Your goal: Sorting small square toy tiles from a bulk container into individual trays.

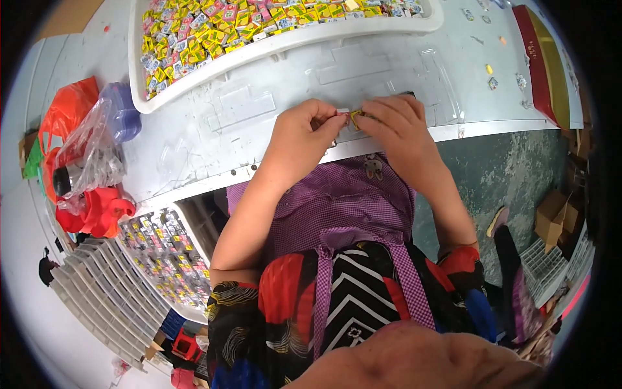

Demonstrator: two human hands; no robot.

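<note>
Far left I see crinkly clear plastic bags [91, 152] over red and orange stuff, soft and shiny. Below them, a stack of ribbed clear trays [103, 298] and a filled tray of small wrapped pieces [165, 256], grid-packed.

Top left-centre: white tub [272, 42], rigid rim, heaped with loose yellow, pink and green wrapped squares.

Centre, at the near edge of the grey table [194, 129]: left hand [301, 133] curled narrow, fingertips pinching one side of a small yellow wrapped piece [355, 117]. Right hand [398, 126] pinches the other side, fingers tight. The piece sits between both hands, just above a flat clear plastic tray [363, 68] that's nearly invisible on the table. Possibly a 2nd pale piece beside it; too small to tell.

Risks, my read: foil wrap is slick, so the piece could slip from the pinch and fall off the table edge into the lap. The clear tray is light and could slide.

Far right: long red and gold box [544, 61], stiff and glossy, plus a few stray pieces [492, 83].
</note>
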